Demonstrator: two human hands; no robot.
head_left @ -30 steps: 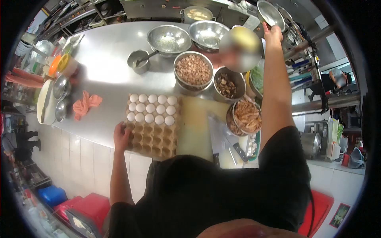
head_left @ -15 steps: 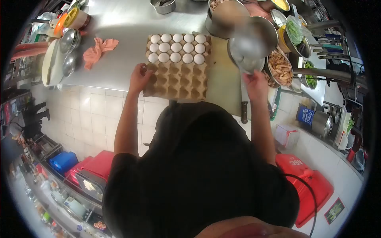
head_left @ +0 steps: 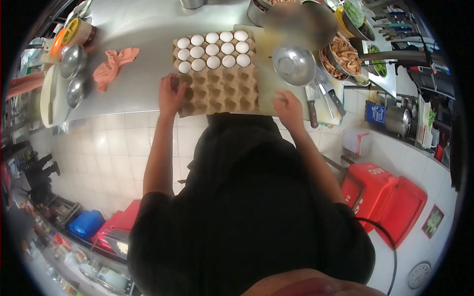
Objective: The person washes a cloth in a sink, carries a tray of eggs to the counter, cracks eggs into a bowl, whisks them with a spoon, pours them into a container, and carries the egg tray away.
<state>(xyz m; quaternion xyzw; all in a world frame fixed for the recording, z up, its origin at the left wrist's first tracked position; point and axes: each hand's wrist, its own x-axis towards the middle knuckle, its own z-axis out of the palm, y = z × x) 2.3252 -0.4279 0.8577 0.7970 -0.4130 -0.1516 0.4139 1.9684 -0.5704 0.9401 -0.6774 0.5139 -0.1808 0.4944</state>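
A brown cardboard egg tray (head_left: 218,98) lies on the steel table, with rows of white eggs (head_left: 212,50) in its far half and bare cups in its near half. My left hand (head_left: 171,94) is closed at the tray's left edge, thumb over the near cups. To the right of the tray, my right hand (head_left: 288,109) is apart from it above the near part of the cutting board (head_left: 269,74), fingers curled in and nothing visible in them. Beyond this hand, a metal bowl (head_left: 295,65) sits on the board, its inside showing.
Knives (head_left: 312,108) lie right of the bowl. Pans of cooked meat strips (head_left: 345,54) stand behind them, beside a blurred patch. A pink cloth (head_left: 113,66) and metal bowls (head_left: 75,92) are on the left. Red bins (head_left: 380,192) stand on the floor at the right.
My right hand has let go of the metal bowl and moved left, nearer the tray. The bowl now rests on the board. My left hand stays at the tray's edge; the whole view has shifted.
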